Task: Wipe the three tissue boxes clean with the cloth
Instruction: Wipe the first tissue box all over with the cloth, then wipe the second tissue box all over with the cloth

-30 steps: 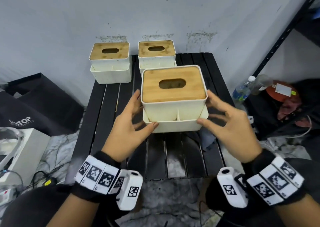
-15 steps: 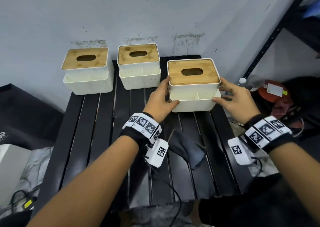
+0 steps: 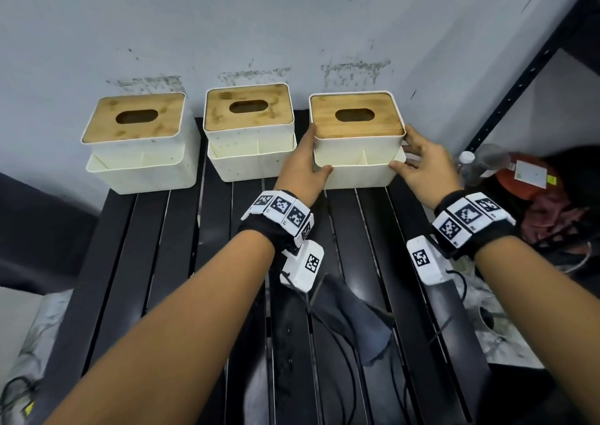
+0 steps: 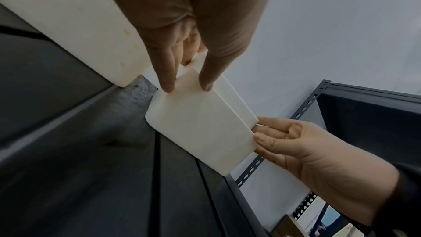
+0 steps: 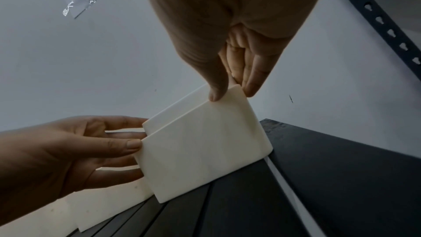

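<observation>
Three white tissue boxes with bamboo lids stand in a row at the back of the black slatted table, against the wall: the left box, the middle box and the right box. My left hand grips the right box's left front corner and my right hand grips its right front corner, thumbs on the front face. The wrist views show the same box resting on the slats, pinched between thumbs and fingers. A dark grey cloth lies crumpled on the table between my forearms.
A water bottle and a red-orange item lie just right of the table. A black metal rack upright rises at the right. A dark bag sits at the left. Cables cross the table's front.
Both hands carried the right box from the table's near middle to the back right, in line with the other two, and still hold it. The cloth stayed where it lay.
</observation>
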